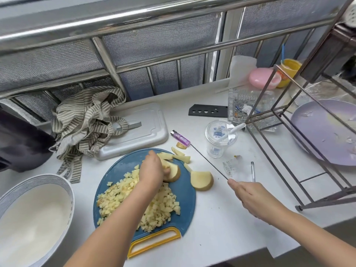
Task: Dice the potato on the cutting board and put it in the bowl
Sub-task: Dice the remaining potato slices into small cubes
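Blue cutting board (pixel 185 201) on counter (pixel 221 224): left grip (pixel 151 170) curled round potato chunk (pixel 175 171) beside dice pile (pixel 115 196); right grip (pixel 250 197) clasps knife (pixel 208 162), blade right of board.

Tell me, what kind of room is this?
Most likely a home kitchen counter. A blue cutting board holds diced potato, the left hand holds a potato piece, the right hand grips a knife, and a big bowl sits beside the board.

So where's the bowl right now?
Head view, lower left: the bowl sits left of the cutting board, nearer the person than the striped cloth.
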